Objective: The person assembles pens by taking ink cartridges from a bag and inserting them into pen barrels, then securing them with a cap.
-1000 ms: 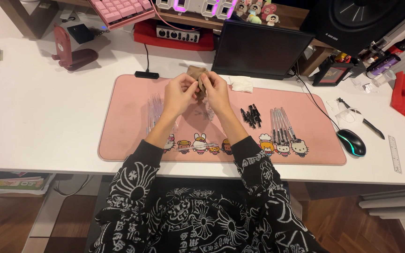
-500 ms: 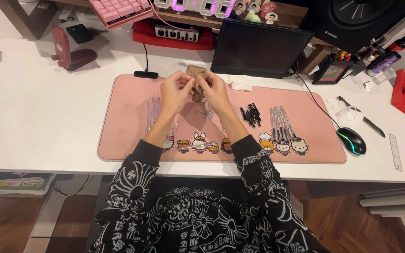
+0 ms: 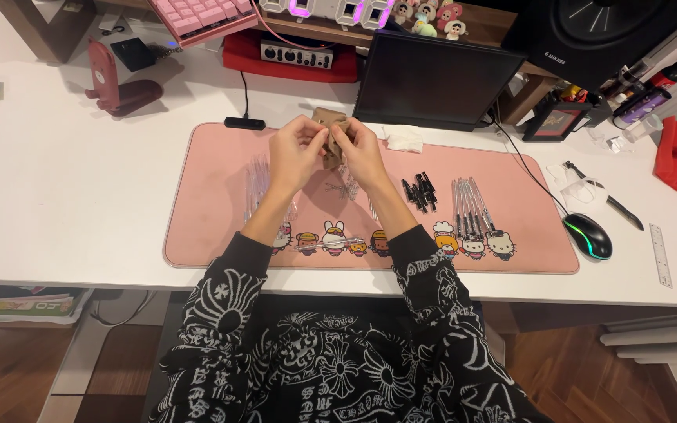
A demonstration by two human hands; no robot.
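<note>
Brown pouch (image 3: pixel 331 135) still between both hands (image 3: pixel 329 153)

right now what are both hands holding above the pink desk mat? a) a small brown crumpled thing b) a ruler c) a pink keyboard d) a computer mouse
a: the left hand and the right hand both pinch a small brown crumpled thing above the pink desk mat; the mouse and ruler lie untouched off to the right.
</note>
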